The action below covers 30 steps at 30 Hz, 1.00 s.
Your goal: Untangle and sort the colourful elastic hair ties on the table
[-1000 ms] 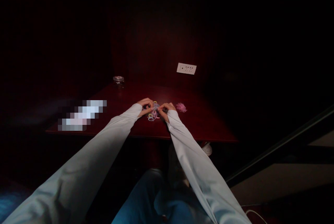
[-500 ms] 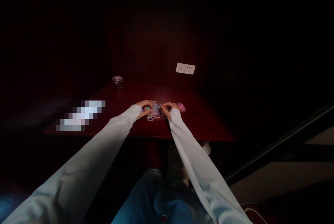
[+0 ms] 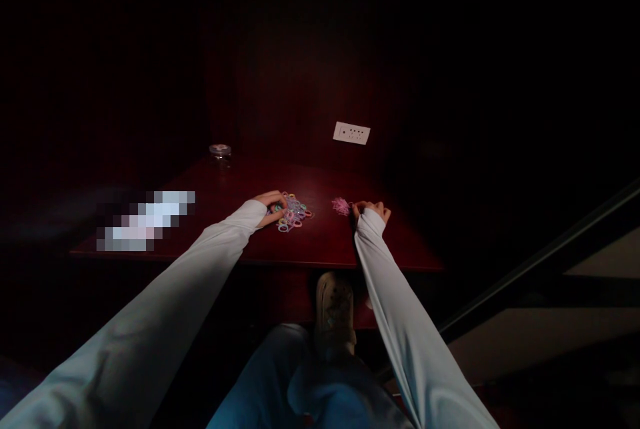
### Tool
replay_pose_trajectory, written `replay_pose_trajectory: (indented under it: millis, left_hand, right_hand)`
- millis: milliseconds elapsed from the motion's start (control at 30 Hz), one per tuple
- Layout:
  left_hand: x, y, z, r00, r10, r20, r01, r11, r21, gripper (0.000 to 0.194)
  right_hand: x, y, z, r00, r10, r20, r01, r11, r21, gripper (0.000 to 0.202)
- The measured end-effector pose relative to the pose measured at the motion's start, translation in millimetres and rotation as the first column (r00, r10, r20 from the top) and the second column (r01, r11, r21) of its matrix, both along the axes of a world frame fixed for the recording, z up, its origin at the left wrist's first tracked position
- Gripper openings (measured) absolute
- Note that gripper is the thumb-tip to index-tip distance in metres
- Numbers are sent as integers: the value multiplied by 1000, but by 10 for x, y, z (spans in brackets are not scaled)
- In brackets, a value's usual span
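The loose elastics are the weak point here: the mixed pile of small coloured hair bands [image 3: 293, 214] sits on a smooth dark red table [image 3: 320, 246] in very dim light, so a careless sweep of a sleeve or wrist could, I judge, scatter them or push some off the near edge, where they would be hard to find in the dark; the colours are also hard to tell apart at this brightness, so a band could easily land with the wrong group. The left hand [image 3: 273, 204] rests at the left side of the mixed pile, fingers curled and touching the bands, though it is too small and dim to tell whether it actually pinches one. The right hand [image 3: 371, 210] lies well apart from it, just beside the little pink heap [image 3: 341, 206], fingers bent down toward the table; whether anything is held between them cannot be made out. Behind, near the far left corner of the table, stands a small glass jar [image 3: 219, 152], and a white socket plate [image 3: 351, 132] is on the dark wall; a light shoe [image 3: 334, 312] shows under the table edge above the blue-trousered knee
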State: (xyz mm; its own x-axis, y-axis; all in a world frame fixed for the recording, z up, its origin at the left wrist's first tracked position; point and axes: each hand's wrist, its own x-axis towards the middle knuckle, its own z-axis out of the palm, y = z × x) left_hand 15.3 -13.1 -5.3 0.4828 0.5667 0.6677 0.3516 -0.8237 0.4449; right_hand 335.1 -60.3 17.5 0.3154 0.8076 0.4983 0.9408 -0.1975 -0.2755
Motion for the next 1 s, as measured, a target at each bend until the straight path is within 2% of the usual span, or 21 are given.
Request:
replay_pose_trajectory:
  millis: [233,500,700,867,1000]
  left_hand:
    - [-6,-5,11,1000,2,-25,-2,1000,-15,19]
    - [-21,-11,31,1000,0,9,0,1000,2,15]
    - [-40,-25,78,1000,-12,16,11,999,30,12]
    - [-87,-27,124,989,136,-53,-132,989,73,10]
    - [-106,-26,108,975,213,-68,-208,975,75,11]
  right_hand:
    - [-1,8,-38,994,92,63,-91,996,-20,25]
    - [-79,-18,-8,983,183,-10,-183,983,-8,33]
    - [-84,-32,-10,982,140,-126,-129,987,97,37]
    - [-63,-52,-9,978,91,-190,-70,991,116,34]
    - [-51,-46,15,972,23,-236,-9,998,62,32]
